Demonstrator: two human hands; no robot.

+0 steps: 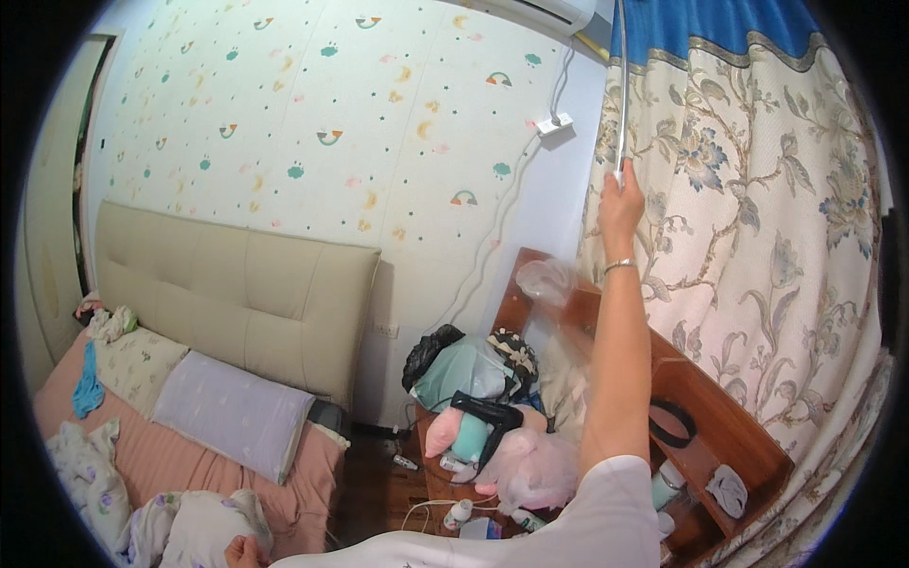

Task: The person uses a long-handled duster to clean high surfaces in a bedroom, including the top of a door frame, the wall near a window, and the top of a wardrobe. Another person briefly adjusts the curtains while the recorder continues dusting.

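My right hand [621, 206] is raised high at the end of an outstretched arm, with a bracelet on its wrist. It grips the white end of a thin metal rod [624, 85], which runs up past the top of the view. Behind the rod hangs a floral curtain [717, 184] with a blue valance [710, 28]. Low at the bottom edge, my left hand [245, 552] shows only in part, its fingers curled, in front of a bundled white quilt [213, 525] on the bed. Whether it holds anything is hidden.
Below my right arm, a wooden desk [710, 397] carries plastic bags [540, 465], a black hair dryer [490, 419] and bottles [458, 512]. An air conditioner [547, 11] and a power strip [554, 126] are on the wall. Left stands a bed with a padded headboard [234, 284].
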